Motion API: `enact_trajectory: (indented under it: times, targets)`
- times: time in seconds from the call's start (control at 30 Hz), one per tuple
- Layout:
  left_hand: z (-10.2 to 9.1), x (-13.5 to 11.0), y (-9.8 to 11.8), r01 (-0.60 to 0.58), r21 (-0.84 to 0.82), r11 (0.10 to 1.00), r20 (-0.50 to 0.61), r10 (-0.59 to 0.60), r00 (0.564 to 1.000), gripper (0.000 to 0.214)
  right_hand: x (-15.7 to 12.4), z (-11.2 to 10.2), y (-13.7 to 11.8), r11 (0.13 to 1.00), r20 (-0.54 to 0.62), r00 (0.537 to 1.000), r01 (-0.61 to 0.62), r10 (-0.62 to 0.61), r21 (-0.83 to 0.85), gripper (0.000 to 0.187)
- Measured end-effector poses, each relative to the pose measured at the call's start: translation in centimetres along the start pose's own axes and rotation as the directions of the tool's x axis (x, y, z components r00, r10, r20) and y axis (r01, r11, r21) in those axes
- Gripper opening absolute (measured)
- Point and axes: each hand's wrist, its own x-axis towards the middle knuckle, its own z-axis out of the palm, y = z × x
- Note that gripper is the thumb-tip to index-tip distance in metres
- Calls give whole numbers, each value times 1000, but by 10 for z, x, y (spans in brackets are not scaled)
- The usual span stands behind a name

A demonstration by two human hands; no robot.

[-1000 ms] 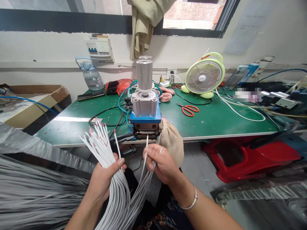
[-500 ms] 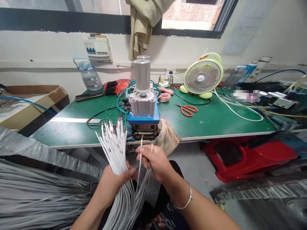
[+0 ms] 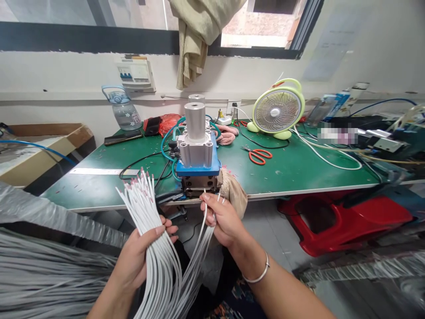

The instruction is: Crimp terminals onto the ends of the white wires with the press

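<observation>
A thick bundle of white cables [image 3: 142,212] with reddish tips is wrapped by my left hand [image 3: 141,252], closed around it below the ends. My right hand [image 3: 221,217] pinches one white cable [image 3: 205,206] between thumb and forefinger, its tip at the front opening of the pneumatic press [image 3: 195,153]. Several more white cables pass through the curled fingers of that hand, and a few of their ends show above the knuckles. The press has a silver cylinder and a blue plate. Whether the pinched tip is inside the opening, I cannot tell.
On the green table [image 3: 299,168] lie orange-handled scissors [image 3: 259,156], a ruler [image 3: 102,171] and a phone [image 3: 122,137]. A green fan [image 3: 275,110] and a water bottle [image 3: 124,113] stand behind. A cloth bag [image 3: 234,192] hangs beside the press; a red stool [image 3: 352,217] is at right.
My left hand has moved left and down with the bundle, away from the press. My right hand has shifted slightly right, and its pinched cable's tip has come up against the press front.
</observation>
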Motion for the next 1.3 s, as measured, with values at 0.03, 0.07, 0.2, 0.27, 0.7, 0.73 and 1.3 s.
enact_trajectory:
  times: [0.03, 0.07, 0.2, 0.27, 0.7, 0.73, 1.3]
  targets:
    - [0, 0, -2, 16, 13, 1000, -2, -16, 1000, 30, -2, -2, 1, 998, 24, 1000, 15, -13, -56, 23]
    - [-1, 0, -4, 24, 35, 999, -12, -24, 1000, 29, -4, -4, 2, 993, 45, 999, 30, -25, -112, 23]
    - [-1, -1, -10, 15, 119, 993, -58, -8, 998, 31, -12, -7, 5, 972, 106, 994, 31, -6, -234, 22]
    - [0, -1, -13, -30, 147, 989, -45, 37, 998, 31, -13, -9, 6, 970, 117, 993, 8, 21, -241, 21]
    - [4, -5, -20, -335, 642, 689, 211, 261, 942, 23, -12, -1, 18, 957, 145, 989, 26, 17, -290, 24]
    - [3, -6, -19, -344, 653, 675, 222, 263, 939, 22, -11, 0, 17, 965, 144, 989, 24, 14, -260, 23]
    - [-7, -3, -4, -104, 203, 974, -36, 114, 993, 25, -6, 10, -3, 985, 107, 979, -173, 172, 0, 28]
